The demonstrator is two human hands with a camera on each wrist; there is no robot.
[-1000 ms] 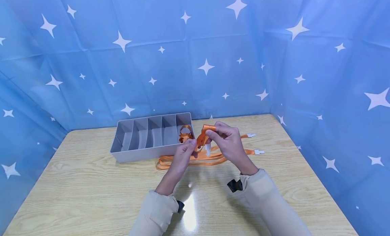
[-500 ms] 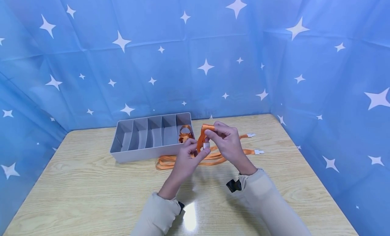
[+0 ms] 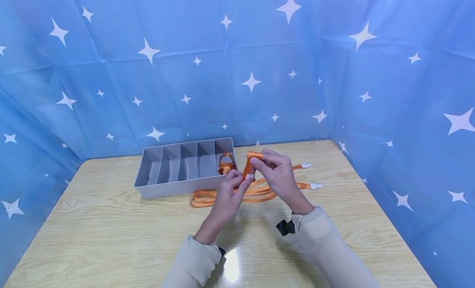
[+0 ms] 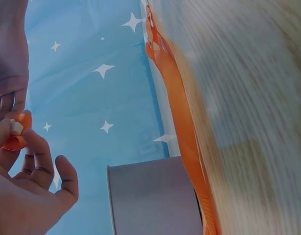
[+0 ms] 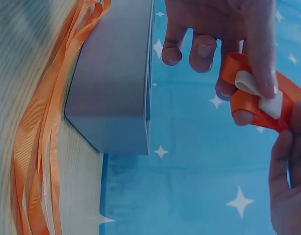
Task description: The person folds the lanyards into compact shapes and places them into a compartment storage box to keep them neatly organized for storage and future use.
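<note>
Above the table, both hands hold a folded orange lanyard [image 3: 249, 163] with a white clip end. My right hand [image 3: 280, 174] pinches the upper fold between thumb and fingers. Just below and to its left, my left hand [image 3: 227, 196] pinches the lower part, its thumb over the white clip [image 5: 272, 105]. The ribbon's layers show wrapped about the clip in the right wrist view. Beneath the hands, more orange lanyards [image 3: 256, 199] lie stretched along the table, partly hidden, their white clips [image 3: 316, 186] pointing right.
A grey divided tray [image 3: 167, 191] stands behind the hands to the left. Its rightmost compartment contains a coiled orange lanyard [image 3: 225, 168]. Blue star-patterned cloth [image 3: 208, 73] hangs behind the wooden table [image 3: 111, 226] and along its sides.
My left hand has shifted slightly right, from the ribbon's lower left onto the white clip, which hung loose before. My right hand has stayed nearly still, pinching the fold.
</note>
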